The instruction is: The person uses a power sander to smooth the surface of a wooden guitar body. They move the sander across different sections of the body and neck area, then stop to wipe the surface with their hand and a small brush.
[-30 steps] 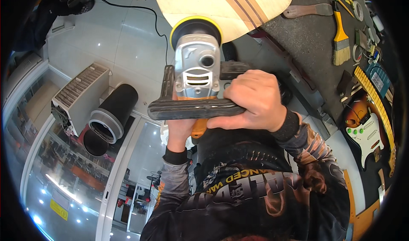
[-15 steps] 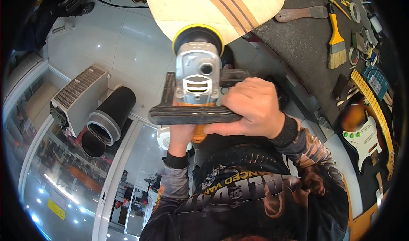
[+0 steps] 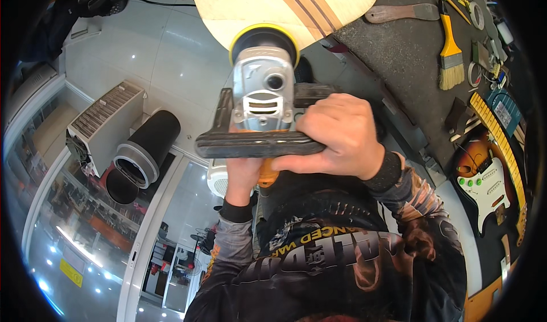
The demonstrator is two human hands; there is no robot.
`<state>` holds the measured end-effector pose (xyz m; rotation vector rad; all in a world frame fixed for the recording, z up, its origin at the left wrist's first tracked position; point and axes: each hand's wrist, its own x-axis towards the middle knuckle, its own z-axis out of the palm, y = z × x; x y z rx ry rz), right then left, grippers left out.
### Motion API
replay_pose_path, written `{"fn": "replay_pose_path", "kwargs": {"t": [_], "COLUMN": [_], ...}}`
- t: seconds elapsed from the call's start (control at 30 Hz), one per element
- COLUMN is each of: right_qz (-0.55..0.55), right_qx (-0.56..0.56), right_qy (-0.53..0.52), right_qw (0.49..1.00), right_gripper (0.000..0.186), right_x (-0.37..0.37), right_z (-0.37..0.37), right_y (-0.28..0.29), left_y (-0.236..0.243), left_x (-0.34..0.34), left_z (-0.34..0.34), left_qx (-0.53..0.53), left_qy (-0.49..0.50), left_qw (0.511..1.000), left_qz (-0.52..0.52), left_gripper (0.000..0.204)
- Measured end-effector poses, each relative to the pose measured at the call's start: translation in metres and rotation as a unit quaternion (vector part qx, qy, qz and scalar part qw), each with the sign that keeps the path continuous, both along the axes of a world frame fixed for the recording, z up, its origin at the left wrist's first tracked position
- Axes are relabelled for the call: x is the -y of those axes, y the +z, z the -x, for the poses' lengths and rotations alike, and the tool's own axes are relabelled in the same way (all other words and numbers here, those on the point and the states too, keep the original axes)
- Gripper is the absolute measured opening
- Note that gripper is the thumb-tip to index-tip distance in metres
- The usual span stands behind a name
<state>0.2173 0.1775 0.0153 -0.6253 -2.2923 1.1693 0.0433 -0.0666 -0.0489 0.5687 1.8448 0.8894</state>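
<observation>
gripping a silver-and-orange power tool (image 3: pixel 263 88) before a pale, brown-striped wooden board (image 3: pixel 239 6).

right hand (image 3: pixel 341 135) clenched around the tool's black handle (image 3: pixel 256 144); left hand (image 3: pixel 244 173) beneath it beside the orange grip (image 3: pixel 268 175), fingers hidden, hold impossible to tell. yellow-rimmed disc (image 3: pixel 265 33) overlapping the board's near edge in view, contact unclear. rightward: dark workbench (image 3: pixel 393 48) with a yellow-handled paintbrush (image 3: pixel 451 46); farther down, a sunburst electric guitar (image 3: pixel 484 184). leftward: black cable (image 3: pixel 165 5) across the pale floor, slatted white box (image 3: pixel 114 137), and just beside it a black cylindrical container (image 3: pixel 161 135), round lid open, contents too dark to make out. printed lettering across the black shirt (image 3: pixel 364 293); yellow label (image 3: pixel 71 272) at lower left.
</observation>
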Motion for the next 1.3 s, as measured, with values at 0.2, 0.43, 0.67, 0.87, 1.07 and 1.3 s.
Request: {"fn": "replay_pose_path", "kwargs": {"t": [0.2,0.43,0.67,0.87,1.07,1.3], "right_qz": [-0.008,0.002,0.007,0.007,0.043,0.023], "right_qx": [-0.019,-0.018,0.025,0.01,0.081,0.071], "right_qy": [-0.03,0.004,0.002,0.003,0.038,0.022], "right_qw": [0.999,1.0,1.0,1.0,0.995,0.997], "right_gripper": [0.058,0.055,0.054,0.05,0.049,0.052], "right_x": [0.002,0.009,0.001,0.006,0.001,0.001], "right_z": [-0.005,0.011,-0.012,0.032,0.023,0.014], "right_y": [-0.003,-0.008,0.004,0.007,0.026,0.03], "left_y": [0.015,0.001,0.013,0.009,0.026,0.029], "left_x": [-0.022,-0.001,-0.029,-0.011,-0.021,-0.03], "left_z": [-0.011,0.001,-0.019,0.011,0.011,0.017], "left_qx": [0.104,0.025,0.176,0.161,0.183,0.252], "left_qy": [0.092,0.102,0.13,0.184,0.168,0.089], "left_qw": [0.99,0.994,0.976,0.968,0.968,0.963], "left_qz": [-0.009,-0.019,-0.015,-0.056,-0.035,-0.022], "left_gripper": [0.097,0.053,0.101,0.05,0.047,0.058]}}
